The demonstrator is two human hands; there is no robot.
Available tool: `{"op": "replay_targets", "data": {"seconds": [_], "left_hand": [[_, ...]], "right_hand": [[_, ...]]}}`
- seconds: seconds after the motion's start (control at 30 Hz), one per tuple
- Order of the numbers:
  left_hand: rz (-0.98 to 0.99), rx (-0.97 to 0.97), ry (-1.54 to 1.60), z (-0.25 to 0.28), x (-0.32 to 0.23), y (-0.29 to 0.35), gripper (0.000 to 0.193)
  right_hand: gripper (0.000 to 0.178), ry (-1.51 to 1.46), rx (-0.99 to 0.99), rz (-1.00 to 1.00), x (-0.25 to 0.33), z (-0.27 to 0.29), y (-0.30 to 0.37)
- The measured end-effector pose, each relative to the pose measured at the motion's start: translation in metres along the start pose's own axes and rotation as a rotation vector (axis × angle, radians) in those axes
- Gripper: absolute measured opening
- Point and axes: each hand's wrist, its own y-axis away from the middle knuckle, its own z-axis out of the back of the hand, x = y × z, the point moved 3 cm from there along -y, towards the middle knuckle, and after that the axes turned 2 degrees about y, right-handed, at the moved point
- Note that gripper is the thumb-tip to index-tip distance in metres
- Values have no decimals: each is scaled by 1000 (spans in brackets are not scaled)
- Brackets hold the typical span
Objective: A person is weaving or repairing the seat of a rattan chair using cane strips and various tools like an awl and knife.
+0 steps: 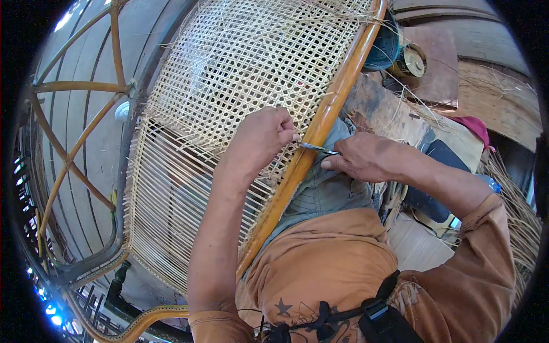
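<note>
A half-woven cane panel [240, 68] stretches across a varnished wooden frame [340, 86]. Its far part is an open lattice; the near part has only parallel strands [171, 188]. My left hand [260, 137] is over the weave beside the frame's right rail, thumb and fingers pinched together. What lies in the pinch is too small to make out. Right of the rail, my right hand [363, 157] is closed round a slim, shiny metal tool [320, 149]. The tool crosses the rail, its tip close to my left fingertips. My right palm hides its other end.
Curved rattan poles [80, 87] stand at the left. At the upper right are a dark bucket [384, 48], a tin can [413, 60] and wooden boards [497, 91]. A bundle of loose cane [514, 211] lies at the far right, near a red cloth [473, 130].
</note>
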Motion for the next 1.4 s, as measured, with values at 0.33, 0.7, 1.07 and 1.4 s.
{"op": "replay_targets", "data": {"seconds": [0.33,0.7,1.07,1.4], "left_hand": [[-71,-30,-3,-4,7,-3,17],[-21,-22,14,-2,1,-3,16],[-3,-1,16,-4,2,-4,14],[21,34,33,0,-5,0,12]], "right_hand": [[49,93,-101,-62,0,-8,4],[43,275,-372,75,1,-17,12],[40,316,-489,136,-5,-17,11],[51,-195,-452,-286,-74,-75,50]]}}
